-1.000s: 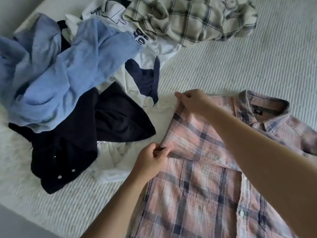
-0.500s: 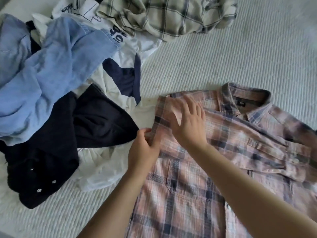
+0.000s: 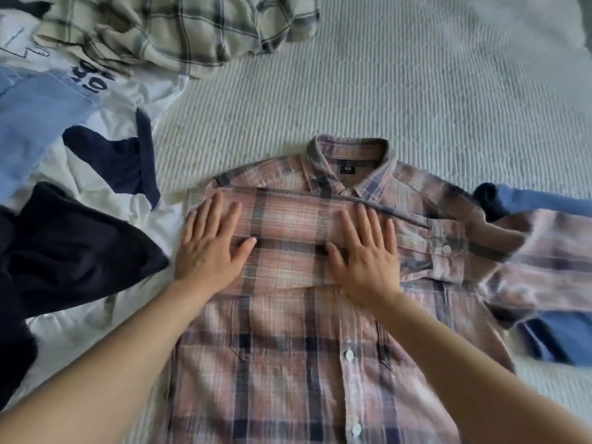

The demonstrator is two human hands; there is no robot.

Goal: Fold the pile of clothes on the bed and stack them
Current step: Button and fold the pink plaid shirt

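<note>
Far left of the bed (image 3: 400,91), toward its left edge: unfolded heap. Dark navy garment (image 3: 64,251) lowest, partly over a white and navy top (image 3: 105,145) with printed lettering. Light blue shirt (image 3: 35,123) lies crumpled on the white one. Beyond them, toward the far edge, a cream plaid shirt (image 3: 166,30), bunched up.

Middle: pink plaid shirt (image 3: 288,363) lies flat, front up, collar pointing to the far edge, dark label showing inside the neck. Faded pink ground, navy and grey check lines, white buttons down the placket, chest pocket on each side. One sleeve is folded straight across the chest, cuff and its button ending just right of my right hand. Shirt's left edge touches the white top.

My left hand (image 3: 211,245) rests flat on the folded sleeve near the shirt's left shoulder, fingers straight and slightly spread, thumb out. My right hand (image 3: 365,254) presses flat on the same sleeve near the placket, fingers straight. Neither grips anything.

Right: the other sleeve is flung out toward the bed's right edge, blurred. It lies over a blue garment (image 3: 551,334) with darker parts; shape hard to tell.
</note>
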